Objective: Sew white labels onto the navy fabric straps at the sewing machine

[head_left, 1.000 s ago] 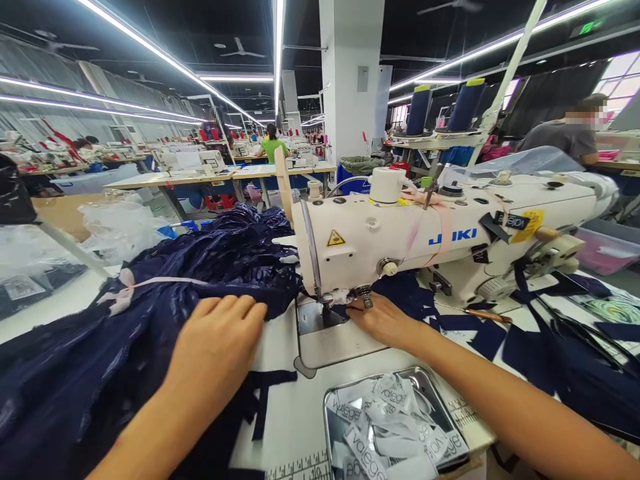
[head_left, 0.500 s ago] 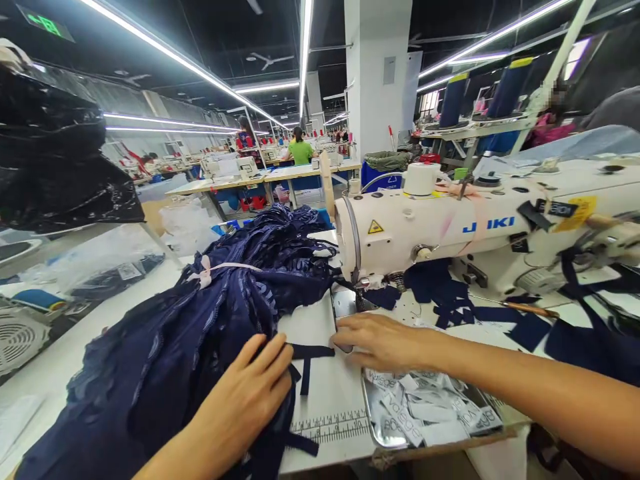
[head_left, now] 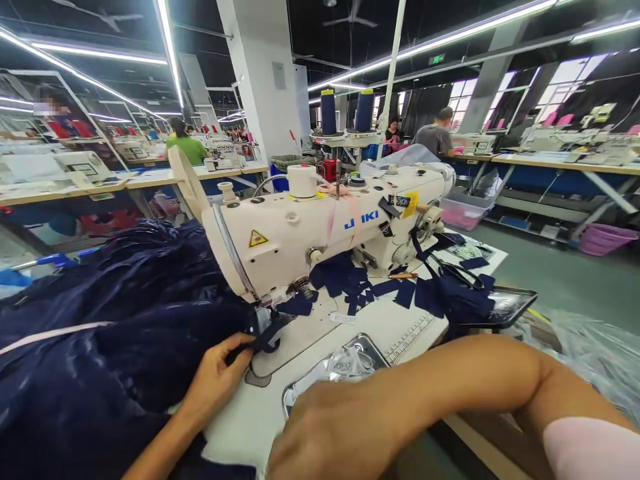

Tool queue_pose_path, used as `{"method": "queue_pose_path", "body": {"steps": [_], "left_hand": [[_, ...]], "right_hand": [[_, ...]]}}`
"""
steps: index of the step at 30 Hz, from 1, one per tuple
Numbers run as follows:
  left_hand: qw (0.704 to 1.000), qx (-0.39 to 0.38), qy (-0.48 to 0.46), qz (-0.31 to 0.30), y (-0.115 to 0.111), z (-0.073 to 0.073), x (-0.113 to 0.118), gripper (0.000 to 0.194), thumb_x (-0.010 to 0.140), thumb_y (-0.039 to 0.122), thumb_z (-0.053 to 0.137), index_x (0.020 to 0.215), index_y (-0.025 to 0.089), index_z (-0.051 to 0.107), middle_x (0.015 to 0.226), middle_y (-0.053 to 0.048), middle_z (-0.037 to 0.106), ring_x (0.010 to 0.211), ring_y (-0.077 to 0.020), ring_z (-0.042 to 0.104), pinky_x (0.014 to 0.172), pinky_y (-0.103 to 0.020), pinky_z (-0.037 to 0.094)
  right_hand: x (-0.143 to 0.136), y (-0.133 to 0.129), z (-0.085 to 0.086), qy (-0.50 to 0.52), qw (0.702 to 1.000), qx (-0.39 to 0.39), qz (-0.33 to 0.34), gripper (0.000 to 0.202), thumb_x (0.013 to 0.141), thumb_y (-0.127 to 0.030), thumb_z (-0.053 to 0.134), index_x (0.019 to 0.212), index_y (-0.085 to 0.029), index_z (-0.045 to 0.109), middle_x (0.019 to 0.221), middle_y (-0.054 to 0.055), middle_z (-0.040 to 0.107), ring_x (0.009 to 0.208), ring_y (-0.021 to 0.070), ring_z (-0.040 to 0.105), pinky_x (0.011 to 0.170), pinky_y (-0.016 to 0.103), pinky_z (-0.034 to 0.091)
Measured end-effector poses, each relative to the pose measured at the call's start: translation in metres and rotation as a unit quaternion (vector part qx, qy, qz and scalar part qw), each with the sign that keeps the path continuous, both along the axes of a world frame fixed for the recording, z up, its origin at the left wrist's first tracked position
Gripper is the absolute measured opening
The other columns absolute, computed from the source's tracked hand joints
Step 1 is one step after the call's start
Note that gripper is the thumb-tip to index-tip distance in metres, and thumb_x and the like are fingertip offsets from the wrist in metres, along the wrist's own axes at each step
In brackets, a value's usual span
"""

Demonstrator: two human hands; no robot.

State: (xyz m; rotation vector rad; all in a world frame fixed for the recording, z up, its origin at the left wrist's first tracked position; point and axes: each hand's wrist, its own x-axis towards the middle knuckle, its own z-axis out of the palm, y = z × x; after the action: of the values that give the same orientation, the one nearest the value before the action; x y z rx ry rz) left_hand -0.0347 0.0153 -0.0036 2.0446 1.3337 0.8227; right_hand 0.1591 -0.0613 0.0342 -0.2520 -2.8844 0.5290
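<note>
My left hand [head_left: 220,373] is closed, thumb and fingers pinching a narrow navy fabric strip [head_left: 265,339] by the presser foot of the white sewing machine [head_left: 280,233]. To its left lies a big heap of navy garments [head_left: 115,320] with a pale tie across it. My right hand [head_left: 330,427] is low in front, blurred, back of the hand toward me; its fingers are hidden. It covers part of a metal tray [head_left: 373,347] of white printed labels [head_left: 345,362].
Navy fabric scraps [head_left: 345,277] lie under the machine arm, near an awl with a wooden handle [head_left: 403,275]. Black-handled scissors [head_left: 467,275] and a second metal tray [head_left: 515,303] are at the right table edge. Thread cones [head_left: 329,112] stand behind; other people sit at machines farther off.
The view has swung right. My left hand has gone from resting on the garments to pinching a strip at the machine. My right hand has left the needle area and come down toward me.
</note>
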Motion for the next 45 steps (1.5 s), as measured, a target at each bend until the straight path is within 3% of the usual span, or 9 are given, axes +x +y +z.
{"method": "queue_pose_path", "body": {"steps": [3,5,13,17,22,29,32,36,45], "left_hand": [[0.999,0.039,0.023,-0.019,0.002,0.004,-0.001,0.022,0.062,0.038,0.051,0.054,0.02,0.059,0.058,0.0,0.057,0.062,-0.0173,0.055,0.061,-0.024,0.042],[0.997,0.049,0.039,-0.04,0.0,0.004,0.003,0.027,0.066,0.038,0.049,0.049,0.019,0.056,0.055,0.0,0.052,0.058,-0.0156,0.052,0.058,-0.024,0.041],[0.984,-0.024,0.147,-0.094,-0.022,0.01,0.029,0.037,0.062,0.01,0.032,0.08,0.02,0.064,0.078,-0.003,0.057,0.077,-0.0177,0.055,0.068,-0.027,0.041],[0.984,-0.042,0.135,-0.104,-0.024,0.021,0.03,0.028,0.059,0.012,0.036,0.068,0.018,0.062,0.078,-0.003,0.056,0.08,-0.0191,0.053,0.071,-0.029,0.04],[0.997,-0.065,0.019,-0.04,-0.022,0.015,0.026,0.022,0.064,0.036,0.054,0.054,0.017,0.056,0.065,-0.001,0.051,0.064,-0.0154,0.049,0.063,-0.027,0.04],[0.939,-0.237,-0.233,0.086,-0.033,0.016,0.025,0.033,0.049,0.044,0.068,0.058,0.015,0.055,0.052,0.004,0.047,0.045,-0.0082,0.043,0.046,-0.022,0.038],[0.925,-0.23,-0.287,0.094,-0.04,0.021,0.024,0.032,0.05,0.042,0.07,0.058,0.014,0.057,0.053,0.003,0.053,0.048,-0.0091,0.046,0.048,-0.021,0.038],[0.926,-0.215,-0.297,0.087,-0.046,0.024,0.022,0.032,0.05,0.042,0.071,0.057,0.014,0.058,0.049,0.004,0.051,0.046,-0.0073,0.041,0.045,-0.02,0.031],[0.927,-0.237,-0.286,0.048,-0.047,0.027,0.019,0.026,0.048,0.036,0.072,0.061,0.015,0.065,0.053,0.003,0.053,0.054,-0.0093,0.043,0.054,-0.021,0.035]], "right_hand": [[0.049,0.038,0.007,-0.015,0.972,0.05,-0.229,0.011,0.082,-0.016,0.048,0.089,-0.015,0.058,0.089,0.004,0.06,0.08,0.0134,0.055,0.064,0.022,0.037],[0.071,0.064,0.0,-0.044,0.95,0.038,-0.306,0.013,0.081,-0.013,0.051,0.091,-0.016,0.058,0.095,0.004,0.057,0.081,0.014,0.054,0.064,0.023,0.036],[0.081,0.102,-0.025,-0.122,0.947,-0.053,-0.293,0.01,0.071,-0.008,0.057,0.072,-0.016,0.051,0.083,0.0,0.049,0.065,0.01,0.045,0.057,0.021,0.031],[0.086,0.097,-0.026,0.013,0.943,-0.054,-0.328,0.013,0.073,-0.006,0.05,0.069,-0.016,0.045,0.073,-0.002,0.048,0.061,0.0089,0.041,0.055,0.021,0.029],[0.088,0.084,-0.03,0.24,0.849,-0.235,-0.407,0.007,0.075,-0.018,0.048,0.073,-0.018,0.041,0.053,-0.007,0.044,0.044,0.0076,0.039,0.047,0.02,0.031],[0.033,0.043,-0.021,0.298,0.767,-0.491,-0.285,0.022,0.067,-0.034,0.059,0.071,-0.015,0.048,0.053,-0.003,0.055,0.04,0.0084,0.047,0.043,0.021,0.033],[0.004,0.033,-0.018,0.342,0.743,-0.489,-0.305,0.017,0.064,-0.028,0.062,0.067,-0.015,0.051,0.056,-0.004,0.052,0.048,0.0072,0.045,0.049,0.021,0.034],[-0.022,0.037,-0.018,0.386,0.751,-0.408,-0.347,0.01,0.062,-0.023,0.062,0.062,-0.015,0.055,0.07,-0.002,0.051,0.067,0.0103,0.046,0.064,0.024,0.035],[-0.031,0.049,-0.017,0.38,0.74,-0.41,-0.375,0.009,0.063,-0.02,0.057,0.059,-0.015,0.05,0.06,-0.004,0.049,0.06,0.0103,0.045,0.061,0.025,0.036]]}}
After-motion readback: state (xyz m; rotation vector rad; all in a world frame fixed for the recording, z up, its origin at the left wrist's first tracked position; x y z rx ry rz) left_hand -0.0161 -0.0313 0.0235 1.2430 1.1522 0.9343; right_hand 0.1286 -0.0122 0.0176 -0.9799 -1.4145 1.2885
